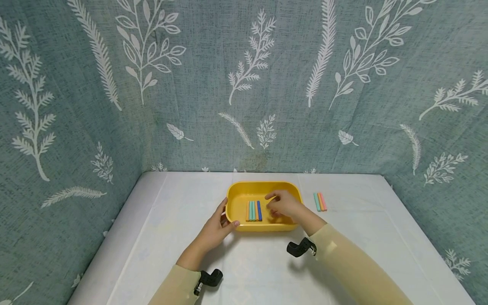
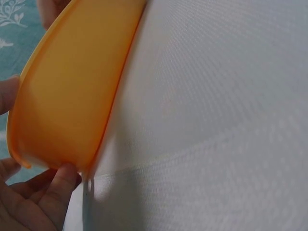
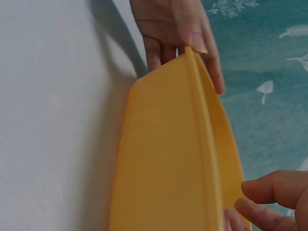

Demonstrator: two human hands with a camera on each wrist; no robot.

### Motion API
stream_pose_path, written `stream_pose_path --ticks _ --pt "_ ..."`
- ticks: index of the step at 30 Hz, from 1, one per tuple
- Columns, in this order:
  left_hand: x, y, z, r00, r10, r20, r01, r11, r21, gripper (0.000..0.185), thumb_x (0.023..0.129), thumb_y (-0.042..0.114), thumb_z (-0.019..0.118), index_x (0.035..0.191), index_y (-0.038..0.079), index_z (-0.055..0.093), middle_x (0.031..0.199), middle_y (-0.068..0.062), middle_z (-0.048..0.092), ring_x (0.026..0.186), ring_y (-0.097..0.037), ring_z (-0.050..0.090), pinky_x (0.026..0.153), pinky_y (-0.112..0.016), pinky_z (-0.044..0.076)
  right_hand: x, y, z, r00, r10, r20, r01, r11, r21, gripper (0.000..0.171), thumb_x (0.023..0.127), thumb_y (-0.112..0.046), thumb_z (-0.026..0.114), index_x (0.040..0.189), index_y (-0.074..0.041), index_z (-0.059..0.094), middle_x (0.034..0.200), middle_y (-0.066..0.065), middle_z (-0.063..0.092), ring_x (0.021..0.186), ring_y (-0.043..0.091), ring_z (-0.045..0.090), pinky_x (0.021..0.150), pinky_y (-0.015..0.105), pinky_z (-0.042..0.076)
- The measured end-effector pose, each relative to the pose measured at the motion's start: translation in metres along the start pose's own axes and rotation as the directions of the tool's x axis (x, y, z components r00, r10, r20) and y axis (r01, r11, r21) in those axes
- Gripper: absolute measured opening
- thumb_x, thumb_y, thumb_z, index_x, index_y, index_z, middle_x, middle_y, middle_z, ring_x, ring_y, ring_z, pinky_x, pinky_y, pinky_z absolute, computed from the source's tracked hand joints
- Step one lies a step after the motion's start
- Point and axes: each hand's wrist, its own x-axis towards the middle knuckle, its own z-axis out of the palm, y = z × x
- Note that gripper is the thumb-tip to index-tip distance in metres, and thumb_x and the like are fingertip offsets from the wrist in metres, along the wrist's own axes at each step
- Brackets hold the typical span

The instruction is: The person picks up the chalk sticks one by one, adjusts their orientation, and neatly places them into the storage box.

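A yellow tray [image 1: 267,227] with raised walls stands on the table. Inside it, several chalk sticks [image 1: 253,211] in orange, green and blue lie side by side in a row. My left hand [image 1: 214,232] grips the tray's left end, thumb over the front corner and fingers along the outer side; the left wrist view shows the fingers [image 2: 62,190] against the wall. Over the tray's right half hangs my right hand [image 1: 284,204], fingers bent and spread with nothing held, to the right of the blue stick. In the right wrist view its fingers [image 3: 272,187] reach past the rim.
Three more sticks [image 1: 320,202], green, orange and pink, lie together on the table just right of the tray. A white cloth covers the table [image 1: 171,203]. Behind it and along the sides hangs a teal curtain [image 1: 206,63] with white leaf prints.
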Motion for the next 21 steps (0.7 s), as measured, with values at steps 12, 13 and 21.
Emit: stream_pose_path --ticks 12,13,21 --pt "0.001 -0.002 0.000 1.000 0.012 0.003 -0.012 1.000 -0.023 0.090 0.095 0.022 0.072 0.162 0.017 0.012 0.159 -0.021 0.030 0.137 -0.036 0.046 0.109 -0.043 0.044 -0.023 -0.006 -0.027 0.996 -0.091 0.001 0.091 0.995 -0.051 0.030 0.099 -0.009 0.062 0.126 0.005 0.060 0.113 0.016 0.060 0.098 0.039 0.064 0.080 0.040 0.062" --pt "0.001 -0.002 -0.001 1.000 0.014 0.003 -0.014 1.000 -0.023 0.090 0.095 0.022 0.072 0.162 0.017 0.013 0.159 -0.021 0.030 0.137 -0.036 0.046 0.109 -0.042 0.044 -0.024 -0.006 -0.029 0.995 -0.101 0.002 0.101 0.994 -0.049 0.031 0.099 -0.009 0.061 0.127 0.005 0.060 0.114 0.017 0.059 0.099 0.040 0.064 0.081 0.040 0.062" --pt "0.000 -0.001 -0.001 1.000 0.015 0.000 -0.015 1.000 -0.010 0.091 0.095 0.024 0.072 0.162 0.018 0.012 0.159 -0.020 0.031 0.137 -0.036 0.046 0.109 -0.043 0.043 -0.034 -0.009 -0.043 0.995 -0.101 -0.001 0.101 0.995 -0.014 0.032 0.101 -0.008 0.058 0.130 0.006 0.057 0.119 0.019 0.057 0.106 0.043 0.061 0.087 0.044 0.059"
